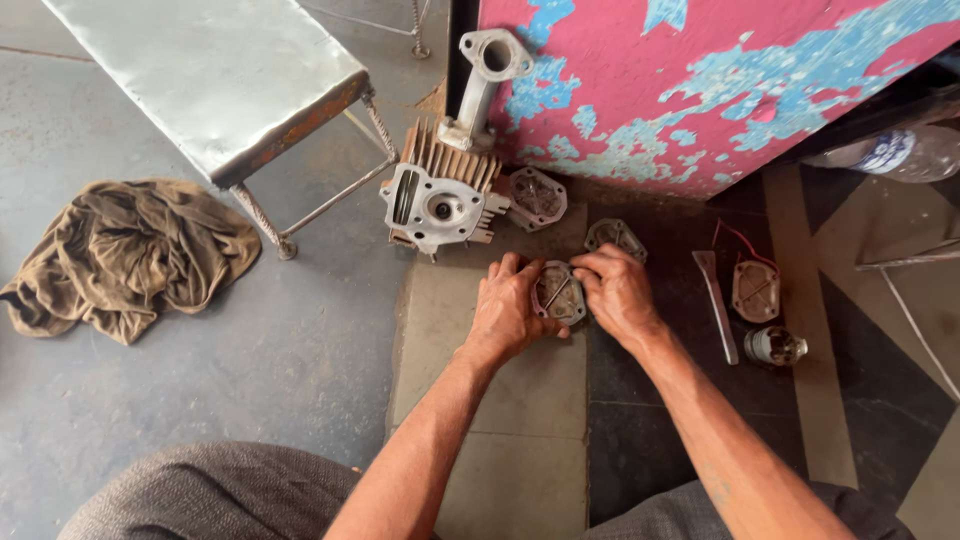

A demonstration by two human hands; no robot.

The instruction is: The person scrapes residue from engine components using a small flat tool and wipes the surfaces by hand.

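Head view looks straight down at a tiled floor (500, 440), where both hands meet at the centre of the frame over a small round metal cover plate (558, 291). Left hand (508, 310) curls around the plate's left edge, its fingers pressed together and bent over the rim, thumb tucked underneath. Right hand (618, 290) grips the right edge, fingers bunched and pinching the plate against the thumb. Just above the right hand, touching the floor, lies a second cover plate (615, 236), and a third, lighter one (537, 197) sits further up beside a finned cylinder head (440, 195) in the upper middle of the frame. Behind the head an aluminium intake pipe (482, 85) leans against a pink panel with peeling blue paint (700, 80). At the right of the frame a flat metal scraper (716, 300) lies near a round part with red wires (756, 288) and a small glass bulb-like piece (775, 346). A metal stool (215, 70) stands in the upper left, with a crumpled brown rag (125, 250) on the concrete below it.
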